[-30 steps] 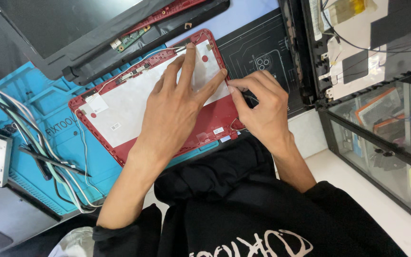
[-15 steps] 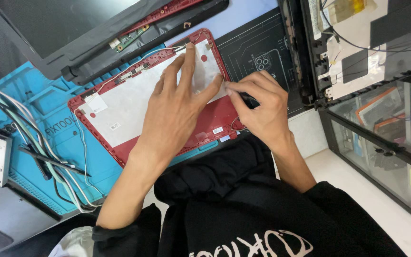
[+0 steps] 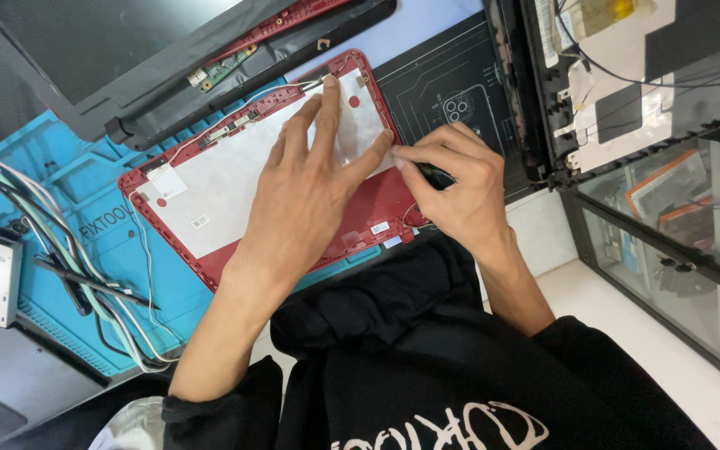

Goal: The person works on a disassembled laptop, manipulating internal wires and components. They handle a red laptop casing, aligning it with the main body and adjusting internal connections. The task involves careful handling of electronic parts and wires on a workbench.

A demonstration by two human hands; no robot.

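On the blue mat (image 3: pixel 68 242), the left hand (image 3: pixel 310 196) lies open and flat on the red cover (image 3: pixel 210 183); at its right edge, the right hand (image 3: pixel 460 196) pinches a dark tool (image 3: pixel 437 176).

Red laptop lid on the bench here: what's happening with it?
A person presses the left hand flat on the silvery inner face of a red laptop lid, which lies on a blue work mat. The right hand pinches a small dark tool at the lid's right edge. Another opened laptop lies to the right.
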